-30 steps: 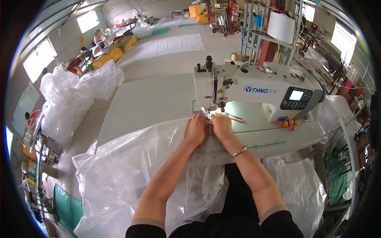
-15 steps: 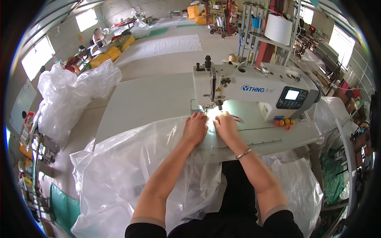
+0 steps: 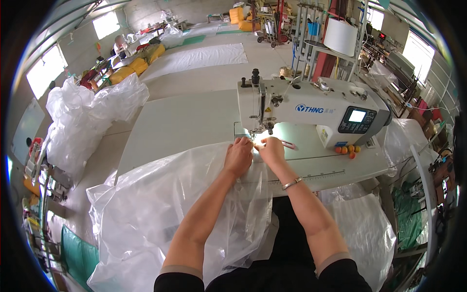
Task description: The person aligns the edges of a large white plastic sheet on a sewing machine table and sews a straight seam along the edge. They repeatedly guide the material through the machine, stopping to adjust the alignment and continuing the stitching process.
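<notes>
A large clear plastic sheet (image 3: 160, 194) drapes from the table of a white sewing machine (image 3: 287, 100) over its front left edge. My left hand (image 3: 238, 158) has its fingers curled together on the sheet's upper right part, just before the lit presser foot and needle. My right hand (image 3: 272, 152) pinches right beside the needle area, close to the left fingertips. Whatever sits in that pinch is hidden by glare and the fingers. A small pink-and-white tool (image 3: 289, 145) lies just right of my right hand.
Several small orange-red fruits or balls (image 3: 351, 149) rest below the machine's control panel (image 3: 357, 119). A ruler strip (image 3: 311, 177) runs along the table's front. Crumpled plastic (image 3: 80, 117) is heaped left; more plastic (image 3: 362, 233) hangs right. A white thread cone (image 3: 340, 36) stands behind.
My right hand has shifted slightly left, nearer to the needle and my left hand, and its forearm has followed. The left hand has barely moved.
</notes>
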Demonstrator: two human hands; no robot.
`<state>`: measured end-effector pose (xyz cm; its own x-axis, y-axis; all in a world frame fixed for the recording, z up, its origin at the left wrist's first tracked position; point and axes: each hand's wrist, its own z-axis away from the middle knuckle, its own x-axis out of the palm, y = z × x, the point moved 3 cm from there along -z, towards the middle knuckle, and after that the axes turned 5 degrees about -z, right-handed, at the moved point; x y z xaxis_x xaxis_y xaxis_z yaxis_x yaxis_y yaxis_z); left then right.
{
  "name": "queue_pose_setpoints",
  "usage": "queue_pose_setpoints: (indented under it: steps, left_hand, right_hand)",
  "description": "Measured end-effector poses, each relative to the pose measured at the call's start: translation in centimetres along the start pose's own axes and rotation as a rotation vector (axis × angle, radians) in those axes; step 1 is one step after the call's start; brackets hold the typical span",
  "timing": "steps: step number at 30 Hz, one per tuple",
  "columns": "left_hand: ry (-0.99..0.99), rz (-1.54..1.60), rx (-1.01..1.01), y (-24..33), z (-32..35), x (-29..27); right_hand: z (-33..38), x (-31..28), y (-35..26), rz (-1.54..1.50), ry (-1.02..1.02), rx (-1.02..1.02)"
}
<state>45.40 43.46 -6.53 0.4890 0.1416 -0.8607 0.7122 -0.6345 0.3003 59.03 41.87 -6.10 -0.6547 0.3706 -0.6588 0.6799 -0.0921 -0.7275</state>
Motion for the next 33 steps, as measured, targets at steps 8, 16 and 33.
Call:
queue_pose_setpoints:
  steps: [8,16,33]
  left_hand:
    - [0.016,-0.006,-0.035,0.7,0.0,-0.3]
    - [-0.001,-0.026,0.016,0.5,0.2,-0.3]
    - [-0.132,0.053,-0.076,-0.9,-0.6,1.2]
  right_hand:
    - [2.9,1.3,0.3,0.186,0.141,-0.442]
    - [0.2,-0.3,0.9,0.113,-0.063,-0.099]
    - [0.1,2.1,-0.1,0.221,-0.061,-0.254]
